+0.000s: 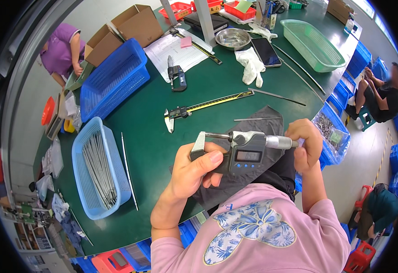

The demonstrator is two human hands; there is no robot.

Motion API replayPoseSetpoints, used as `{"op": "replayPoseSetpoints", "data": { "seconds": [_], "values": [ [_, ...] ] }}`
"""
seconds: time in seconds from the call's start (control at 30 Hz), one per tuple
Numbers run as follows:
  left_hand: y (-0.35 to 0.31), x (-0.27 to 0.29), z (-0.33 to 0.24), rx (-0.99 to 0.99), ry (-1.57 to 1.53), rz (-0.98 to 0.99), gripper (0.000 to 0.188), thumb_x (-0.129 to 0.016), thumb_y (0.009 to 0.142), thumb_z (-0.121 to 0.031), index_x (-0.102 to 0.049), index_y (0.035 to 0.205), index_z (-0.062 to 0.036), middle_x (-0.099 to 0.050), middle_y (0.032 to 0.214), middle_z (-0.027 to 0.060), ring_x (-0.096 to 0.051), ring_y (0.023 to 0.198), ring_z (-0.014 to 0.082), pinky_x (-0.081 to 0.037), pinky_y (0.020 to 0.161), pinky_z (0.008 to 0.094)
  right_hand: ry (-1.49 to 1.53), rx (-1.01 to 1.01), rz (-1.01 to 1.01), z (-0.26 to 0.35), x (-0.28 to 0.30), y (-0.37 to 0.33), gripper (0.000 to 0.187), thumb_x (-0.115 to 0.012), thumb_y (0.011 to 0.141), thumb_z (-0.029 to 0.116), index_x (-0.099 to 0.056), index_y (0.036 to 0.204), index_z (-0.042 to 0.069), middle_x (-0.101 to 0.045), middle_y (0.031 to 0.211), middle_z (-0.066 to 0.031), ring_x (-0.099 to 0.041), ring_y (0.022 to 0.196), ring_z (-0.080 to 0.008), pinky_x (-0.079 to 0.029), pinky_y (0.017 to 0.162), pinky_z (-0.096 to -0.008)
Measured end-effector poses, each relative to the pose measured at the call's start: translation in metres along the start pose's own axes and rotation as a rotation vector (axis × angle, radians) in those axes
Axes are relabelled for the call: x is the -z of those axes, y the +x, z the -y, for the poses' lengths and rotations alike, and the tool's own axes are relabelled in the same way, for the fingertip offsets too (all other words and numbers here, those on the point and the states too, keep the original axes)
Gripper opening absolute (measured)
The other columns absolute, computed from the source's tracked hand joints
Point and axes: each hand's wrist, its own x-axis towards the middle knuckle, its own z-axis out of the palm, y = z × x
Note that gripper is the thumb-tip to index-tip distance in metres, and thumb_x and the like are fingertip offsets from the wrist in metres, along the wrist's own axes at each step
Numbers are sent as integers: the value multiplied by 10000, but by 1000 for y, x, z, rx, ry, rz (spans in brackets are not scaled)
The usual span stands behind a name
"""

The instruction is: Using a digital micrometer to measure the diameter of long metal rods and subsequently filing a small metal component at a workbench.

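Over the near edge of a green table point(151, 116), a person in a pink shirt is holding a grey-and-black micrometer point(247, 155) in both hands, its small screen facing up. The left hand point(193, 170) is gripping the curved frame, the thumb pressing across its front and the other fingers curling behind it. The right hand point(307, 141) is closing its fingers and thumb around the knob at the tool's right end. Below the micrometer, a dark cloth point(271, 125) is spreading over the table edge, and a thin strip point(257, 119) is lying across its upper part.

Beyond the hands, a caliper point(215, 104) is lying at a slant, and a second micrometer point(177, 78) is resting just past it, near a sheet of paper point(155, 52). Farther right, a white glove point(252, 68) is lying beside a dark phone point(266, 51), close to a metal bowl point(233, 38). A pale green basket point(315, 48) is standing toward the far right corner.

On the left, a light blue basket point(81, 182) is holding a bundle of thin metal rods point(98, 164), while one long rod point(129, 170) is lying just beside it. A bigger dark blue basket point(115, 79) is standing behind.
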Motion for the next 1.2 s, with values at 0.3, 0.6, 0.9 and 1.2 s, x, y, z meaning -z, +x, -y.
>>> {"op": "replayPoseSetpoints", "data": {
  "seconds": [0.3, 0.6, 0.9, 1.2],
  "values": [
    [0, 0, 0, 0, -7, -28, 283, -527, 809, -232, -579, 820, 46, -521, 508, 70, -401, 374, 64, -295, 350, 184, 3, -13, 47, -1, 0, 0, 247, -445, 796, 228, -490, 688, 10, -506, 626, -92, -499, 541, -231, -394, 512, -308],
    [5, -3, 4, -37, 8, -51, 305, -537, 799, -234, -572, 833, 67, -531, 522, 88, -430, 382, 79, -311, 351, 185, 902, -646, 307, 25, -43, -20, 442, -637, 692, 161, -485, 1064, -25, -540, 839, -60, -540, 715, -116, -442, 623, -250],
    [2, -9, 5, -79, 163, -136, 323, -554, 792, -261, -588, 831, 58, -550, 554, 70, -473, 420, 79, -340, 370, 176, 1096, -856, 202, 48, -60, 2, 323, -551, 770, 120, -486, 1063, -3, -535, 800, -6, -447, 592, -28, -374, 485, -177],
    [2, -6, 7, -108, 107, -138, 327, -567, 778, -250, -580, 833, 72, -560, 587, 87, -488, 418, 93, -339, 353, 185, 991, -665, 81, 45, -67, -5, 310, -548, 789, 185, -491, 1028, -3, -525, 714, -17, -481, 544, -78, -392, 459, -197]
  ]
}}
